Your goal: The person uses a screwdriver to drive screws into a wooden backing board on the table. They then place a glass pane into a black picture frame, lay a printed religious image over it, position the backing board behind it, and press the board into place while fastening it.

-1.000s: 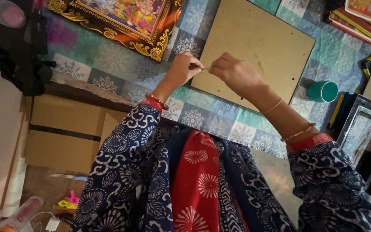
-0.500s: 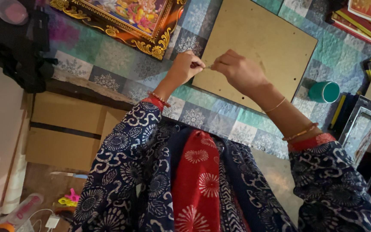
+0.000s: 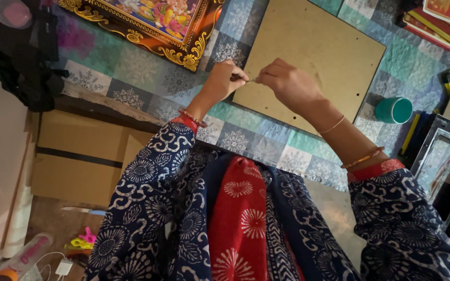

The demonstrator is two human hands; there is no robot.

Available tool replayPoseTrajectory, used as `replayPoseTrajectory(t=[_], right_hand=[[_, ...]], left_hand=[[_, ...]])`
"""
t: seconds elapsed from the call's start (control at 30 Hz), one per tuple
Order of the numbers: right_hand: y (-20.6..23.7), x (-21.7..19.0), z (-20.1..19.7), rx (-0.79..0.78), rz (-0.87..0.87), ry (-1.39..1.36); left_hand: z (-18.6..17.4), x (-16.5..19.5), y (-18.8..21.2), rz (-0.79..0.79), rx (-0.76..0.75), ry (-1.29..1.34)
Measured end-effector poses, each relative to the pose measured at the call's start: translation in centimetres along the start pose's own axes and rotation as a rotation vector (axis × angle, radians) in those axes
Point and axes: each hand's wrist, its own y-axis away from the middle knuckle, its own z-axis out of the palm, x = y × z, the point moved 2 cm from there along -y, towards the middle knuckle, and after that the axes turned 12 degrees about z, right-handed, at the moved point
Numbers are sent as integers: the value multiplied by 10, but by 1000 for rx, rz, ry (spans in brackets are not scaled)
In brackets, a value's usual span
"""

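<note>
Patchwork quilt under flat fibreboard.

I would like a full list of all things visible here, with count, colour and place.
backing board: one, brown, on the cloth, under both hands
framed picture: one, gold frame, top left
patterned cloth: one, teal and grey, covers the table
small cup: one, teal, right of the board
cardboard boxes: brown, below table edge, left
thin small object: one, pinched between both hands
left hand: closed on it
right hand: closed on it
</note>
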Motion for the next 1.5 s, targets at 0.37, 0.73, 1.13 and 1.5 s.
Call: replayPoseTrajectory(t=[0.37,0.73,1.13,1.5], right_hand=[[-4,1,2,-41,68,30],[-12,1,16,-101,113,182],[-42,5,48,-306,333,272],[-31,9,57,-276,547,232]], left_hand=[[2,-4,-3,-33,-27,-30],[4,-7,-5,-8,-28,-67],[2,-4,-1,59,0,-96],[2,-3,6,52,8,-89]])
